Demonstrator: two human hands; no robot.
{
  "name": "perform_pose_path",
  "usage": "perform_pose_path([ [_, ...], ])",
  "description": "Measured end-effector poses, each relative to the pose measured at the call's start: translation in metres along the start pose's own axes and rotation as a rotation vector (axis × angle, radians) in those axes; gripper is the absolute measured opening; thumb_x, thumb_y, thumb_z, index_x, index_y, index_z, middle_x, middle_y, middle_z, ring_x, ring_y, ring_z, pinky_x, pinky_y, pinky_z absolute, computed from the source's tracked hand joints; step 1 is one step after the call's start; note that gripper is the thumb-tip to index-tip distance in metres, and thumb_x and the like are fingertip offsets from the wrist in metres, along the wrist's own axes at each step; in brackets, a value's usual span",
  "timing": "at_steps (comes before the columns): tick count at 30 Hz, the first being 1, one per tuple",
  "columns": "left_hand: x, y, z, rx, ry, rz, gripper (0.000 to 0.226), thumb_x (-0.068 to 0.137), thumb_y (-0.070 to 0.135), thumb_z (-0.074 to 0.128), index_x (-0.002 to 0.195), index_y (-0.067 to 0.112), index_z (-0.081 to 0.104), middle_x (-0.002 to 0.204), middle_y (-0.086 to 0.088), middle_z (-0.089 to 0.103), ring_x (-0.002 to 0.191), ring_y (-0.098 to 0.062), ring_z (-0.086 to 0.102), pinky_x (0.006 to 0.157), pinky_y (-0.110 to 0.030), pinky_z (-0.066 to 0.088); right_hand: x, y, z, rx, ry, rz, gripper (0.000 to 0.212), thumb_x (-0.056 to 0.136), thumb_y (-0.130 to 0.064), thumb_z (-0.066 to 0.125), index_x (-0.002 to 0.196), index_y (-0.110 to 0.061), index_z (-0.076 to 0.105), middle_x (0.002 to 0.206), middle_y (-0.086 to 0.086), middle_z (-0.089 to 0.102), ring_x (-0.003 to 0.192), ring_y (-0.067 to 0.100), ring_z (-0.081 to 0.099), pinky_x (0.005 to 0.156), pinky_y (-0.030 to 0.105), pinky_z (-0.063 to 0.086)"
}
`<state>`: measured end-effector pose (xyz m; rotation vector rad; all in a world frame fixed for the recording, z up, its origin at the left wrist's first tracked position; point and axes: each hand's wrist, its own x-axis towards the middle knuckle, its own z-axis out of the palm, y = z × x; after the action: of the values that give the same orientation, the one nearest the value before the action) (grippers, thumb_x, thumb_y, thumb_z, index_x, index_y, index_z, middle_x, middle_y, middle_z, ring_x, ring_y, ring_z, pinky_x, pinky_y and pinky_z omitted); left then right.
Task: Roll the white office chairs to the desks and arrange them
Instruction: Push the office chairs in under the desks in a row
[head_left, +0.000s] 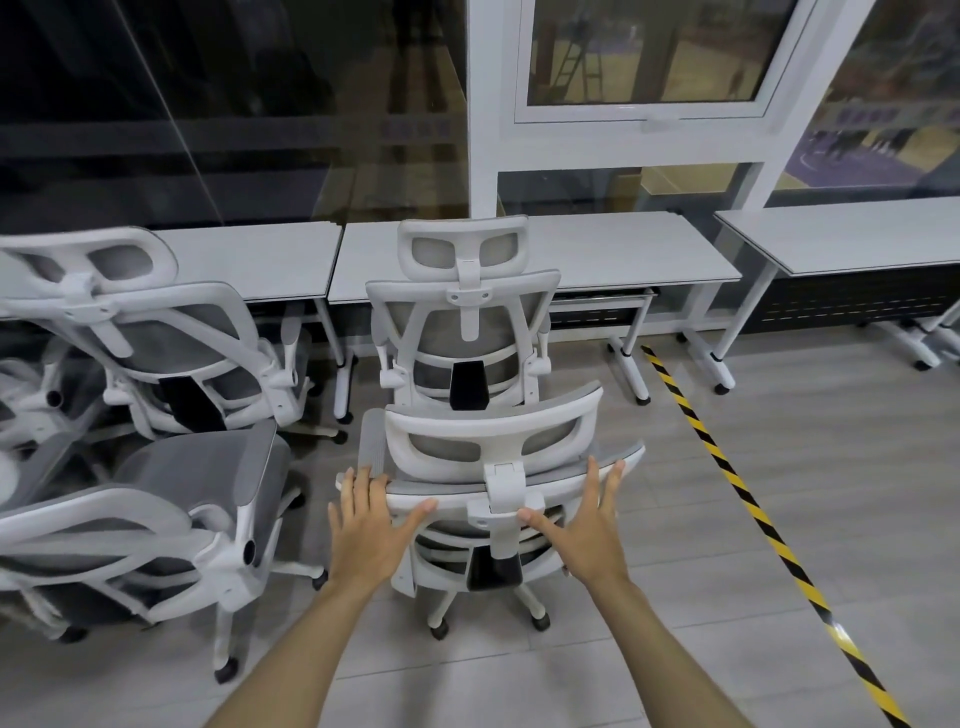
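A white office chair (488, 441) with grey mesh stands right in front of me, its back toward me. My left hand (366, 525) lies flat on the left end of its upper back frame, fingers straight, thumb along the frame. My right hand (587, 525) lies flat on the right end, fingers straight. Just ahead of it a second white chair (465, 312) stands at the middle desk (597, 254). A third chair (156, 332) stands at the left desk (260, 260). A fourth chair (171, 525) sits at my near left, turned sideways.
Another desk (841, 239) stands at the right under the windows. A yellow-and-black tape line (748, 499) runs diagonally across the grey floor on the right. Parts of further chairs crowd the far left edge. Glass walls back the desks.
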<state>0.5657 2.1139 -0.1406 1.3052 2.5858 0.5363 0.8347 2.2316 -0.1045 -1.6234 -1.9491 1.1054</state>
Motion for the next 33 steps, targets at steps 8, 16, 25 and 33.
perform_pose_path([
  [8,0.025,0.004,-0.012,-0.084,-0.157,-0.044,0.107,0.076,0.095,0.03,0.156,0.024,0.023,0.169,0.0,-0.003,0.154,-0.018,-0.019,0.124,-0.059,0.006,0.013,-0.009,0.003,-0.014,0.003,0.04,0.145,0.049,-0.096,0.065,0.161,-0.037,-0.007,0.164,-0.011,-0.034,0.157,0.035,-0.001,0.12,0.064,0.025],
  [16,0.013,-0.001,-0.011,-0.107,-0.177,-0.049,0.108,0.076,0.093,0.033,0.159,0.025,0.016,0.169,0.002,-0.013,0.152,-0.017,-0.025,0.124,-0.058,0.004,0.003,-0.005,0.008,-0.088,0.028,0.044,0.143,0.052,-0.096,0.062,0.162,-0.033,-0.003,0.166,-0.005,-0.031,0.157,0.03,0.012,0.123,0.063,0.012],
  [25,0.005,-0.016,-0.014,-0.033,-0.197,0.002,0.105,0.08,0.093,0.023,0.16,0.025,0.015,0.17,-0.005,-0.007,0.153,-0.024,-0.022,0.124,-0.058,0.006,-0.014,-0.003,0.013,-0.293,0.049,0.086,0.141,0.049,-0.109,0.041,0.161,-0.035,-0.005,0.168,0.002,-0.025,0.155,0.036,0.02,0.116,0.065,0.032],
  [33,0.001,-0.015,-0.021,-0.034,-0.225,0.044,0.102,0.083,0.089,0.021,0.161,0.023,0.011,0.17,-0.006,-0.008,0.154,-0.027,-0.02,0.124,-0.058,0.004,-0.021,-0.009,0.014,-0.303,0.06,0.114,0.136,0.052,-0.107,0.042,0.161,-0.04,-0.005,0.17,0.002,-0.017,0.157,0.032,0.012,0.118,0.063,0.03],
])
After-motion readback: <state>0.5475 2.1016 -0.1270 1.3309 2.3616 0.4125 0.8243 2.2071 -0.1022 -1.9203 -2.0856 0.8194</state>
